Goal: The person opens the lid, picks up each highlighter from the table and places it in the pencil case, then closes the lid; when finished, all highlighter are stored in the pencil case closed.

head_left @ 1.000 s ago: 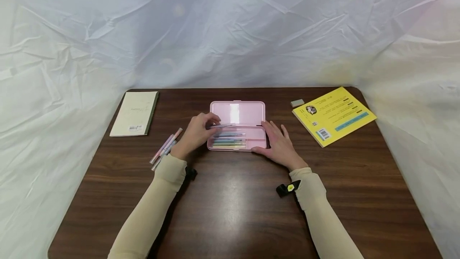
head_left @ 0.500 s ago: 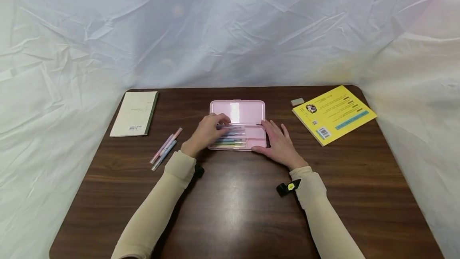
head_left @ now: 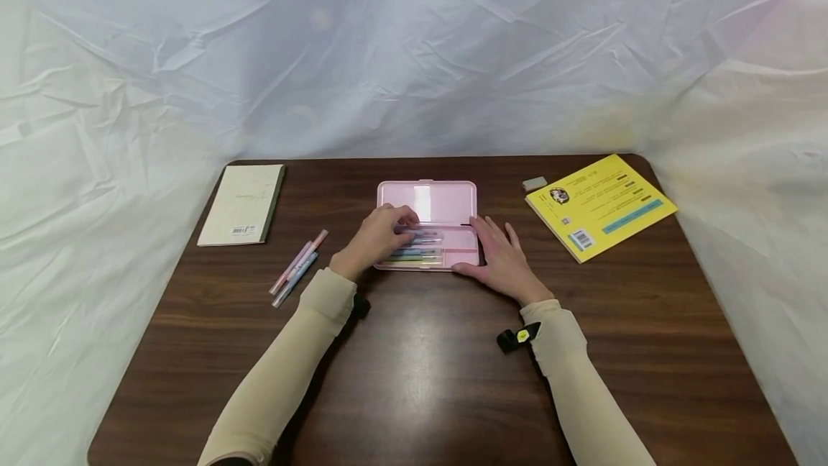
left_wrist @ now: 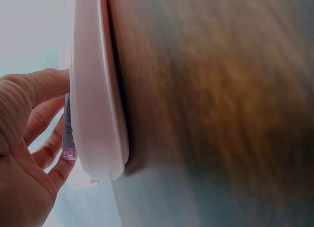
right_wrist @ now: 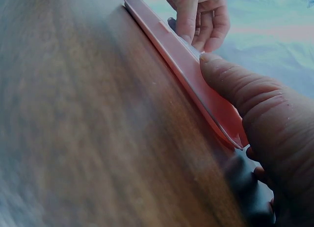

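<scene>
A pink pencil case (head_left: 458, 239) lies with its lid (head_left: 449, 201) raised at the middle of the table. Several pastel pens (head_left: 417, 259) lie side by side in its left part. My left hand (head_left: 375, 237) reaches over the left end, thumb and fingers pinching a pen at the back of the row. In the left wrist view that greyish pen (left_wrist: 67, 124) with a purple end shows between the fingers and the case wall. My right hand (head_left: 507, 265) holds the case's right end, thumb (right_wrist: 223, 79) at the front edge and fingers by the hinge.
Left of the case lie several loose pens (head_left: 299, 265) on the brown table (head_left: 414, 380). A cream notebook (head_left: 241, 206) is at the back left. A yellow book (head_left: 601, 208) and a small grey eraser (head_left: 535, 184) are at the back right.
My left hand has moved right and lowered the pen into the case behind the others; over the last half second it shifts only slightly. The right hand stays on the case.
</scene>
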The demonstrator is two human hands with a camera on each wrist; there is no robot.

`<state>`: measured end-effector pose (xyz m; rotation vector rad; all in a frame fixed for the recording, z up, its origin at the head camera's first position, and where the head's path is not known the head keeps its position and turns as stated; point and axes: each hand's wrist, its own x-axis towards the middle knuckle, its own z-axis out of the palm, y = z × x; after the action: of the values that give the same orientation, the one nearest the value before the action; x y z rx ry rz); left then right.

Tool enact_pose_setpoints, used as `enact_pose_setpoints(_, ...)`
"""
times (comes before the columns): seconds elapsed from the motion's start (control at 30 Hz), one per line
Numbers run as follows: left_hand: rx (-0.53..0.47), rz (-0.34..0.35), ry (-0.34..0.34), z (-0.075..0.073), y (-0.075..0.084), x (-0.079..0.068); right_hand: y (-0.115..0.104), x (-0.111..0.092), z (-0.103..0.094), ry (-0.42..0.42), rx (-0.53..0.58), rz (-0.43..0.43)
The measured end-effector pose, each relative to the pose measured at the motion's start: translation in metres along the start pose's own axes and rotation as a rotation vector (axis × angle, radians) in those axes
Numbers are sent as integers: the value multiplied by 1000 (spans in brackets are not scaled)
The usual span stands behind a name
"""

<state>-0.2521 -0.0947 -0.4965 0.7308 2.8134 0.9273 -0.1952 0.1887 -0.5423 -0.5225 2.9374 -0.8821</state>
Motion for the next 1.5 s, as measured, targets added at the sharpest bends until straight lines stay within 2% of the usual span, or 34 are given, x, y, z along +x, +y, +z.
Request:
enact_pose_setpoints(0.5,4,10,-11,2,3,0,2,1,1,1,-2,-2)
enact_pose_setpoints(0.67,-34,24,-4,2,2,-5,2,1,1,0,-5,-3)
enact_pose_setpoints(0.87,-124,28,55,-1,-4,-15,2,2,1,8,-15,-9)
enact_pose_setpoints(0.97,-175,16,89,-5,-11,-23,2,2,1,11,-16,-13)
enact_pose_setpoints(1.13,-185,-44,180,-15,-27,-46,3,3,2,11,-11,-15)
enact_pose_setpoints(1.27,-206,-111,260,-25,-40,-69,3,4,2,10,-14,-14)
enact_pose_setpoints(1.5,-180,-218,313,-45,-64,-114,4,3,2,9,-16,-16)
